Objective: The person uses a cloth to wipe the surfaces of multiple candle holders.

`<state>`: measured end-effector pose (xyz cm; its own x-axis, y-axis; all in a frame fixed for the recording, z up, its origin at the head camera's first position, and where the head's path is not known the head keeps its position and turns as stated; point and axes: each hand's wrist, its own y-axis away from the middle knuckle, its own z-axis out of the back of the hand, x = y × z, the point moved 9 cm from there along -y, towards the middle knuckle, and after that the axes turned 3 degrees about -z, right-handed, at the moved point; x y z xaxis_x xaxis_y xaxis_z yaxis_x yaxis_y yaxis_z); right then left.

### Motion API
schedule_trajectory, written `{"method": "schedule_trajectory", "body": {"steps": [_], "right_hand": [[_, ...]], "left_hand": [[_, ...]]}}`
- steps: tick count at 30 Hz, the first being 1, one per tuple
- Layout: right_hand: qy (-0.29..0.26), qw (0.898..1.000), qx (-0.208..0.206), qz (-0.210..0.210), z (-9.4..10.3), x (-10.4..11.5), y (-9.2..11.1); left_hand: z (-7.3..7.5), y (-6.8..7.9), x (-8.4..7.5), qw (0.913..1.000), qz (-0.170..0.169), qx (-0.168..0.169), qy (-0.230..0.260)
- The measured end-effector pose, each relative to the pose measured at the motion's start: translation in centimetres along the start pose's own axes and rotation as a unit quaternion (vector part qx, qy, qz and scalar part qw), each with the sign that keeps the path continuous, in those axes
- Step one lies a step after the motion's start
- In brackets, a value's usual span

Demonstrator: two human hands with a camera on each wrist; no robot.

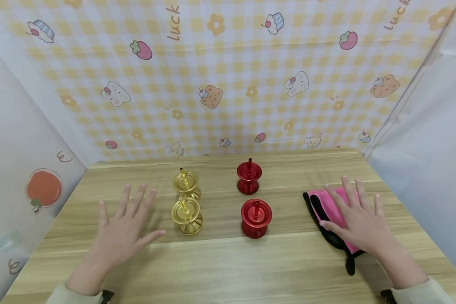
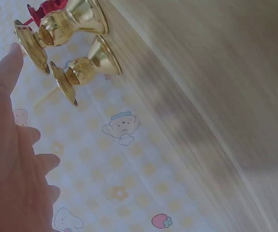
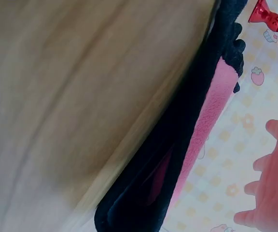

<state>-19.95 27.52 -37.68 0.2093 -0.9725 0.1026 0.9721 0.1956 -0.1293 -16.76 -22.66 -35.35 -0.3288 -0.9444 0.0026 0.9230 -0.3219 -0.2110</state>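
Note:
Two gold candle holders (image 1: pixel 191 223) stand upright, one behind the other, left of the middle of the table. To their right are two red candle holders (image 1: pixel 254 228), also upright, one nearer and one farther. Each has a dish with a thin stem rising from it. My left hand (image 1: pixel 119 236) is spread, palm down, left of the gold pair and apart from them. Over a folded pink cloth with black edging (image 1: pixel 332 211) my right hand (image 1: pixel 361 219) is spread, fingers straight. The right wrist view shows a gap between that hand and the cloth (image 3: pixel 211 111).
The wooden table (image 1: pixel 220 270) ends at a yellow checked cloth backdrop (image 1: pixel 235 63) behind. White sheets (image 1: pixel 433 139) hang along the left and right sides. A black loop or tail of the cloth points toward the front edge.

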Motion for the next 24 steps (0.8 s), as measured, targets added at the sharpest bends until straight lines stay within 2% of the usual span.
{"method": "schedule_trajectory", "body": {"steps": [9, 15, 24], "right_hand": [[-0.005, 0.999, 0.037, -0.001, -0.8, 0.4, -0.3], [0.011, 0.999, 0.053, 0.007, -1.3, 0.7, -0.5], [0.012, 0.996, 0.083, 0.013, -2.2, 0.9, -0.5]], "left_hand": [[-0.6, -0.5, -1.2, 0.9986, -0.006, 0.033, 0.04], [-1.2, -0.8, -1.9, 0.9982, -0.013, 0.051, 0.028], [-2.2, -1.3, -2.5, 0.9954, -0.021, 0.05, 0.079]]}}
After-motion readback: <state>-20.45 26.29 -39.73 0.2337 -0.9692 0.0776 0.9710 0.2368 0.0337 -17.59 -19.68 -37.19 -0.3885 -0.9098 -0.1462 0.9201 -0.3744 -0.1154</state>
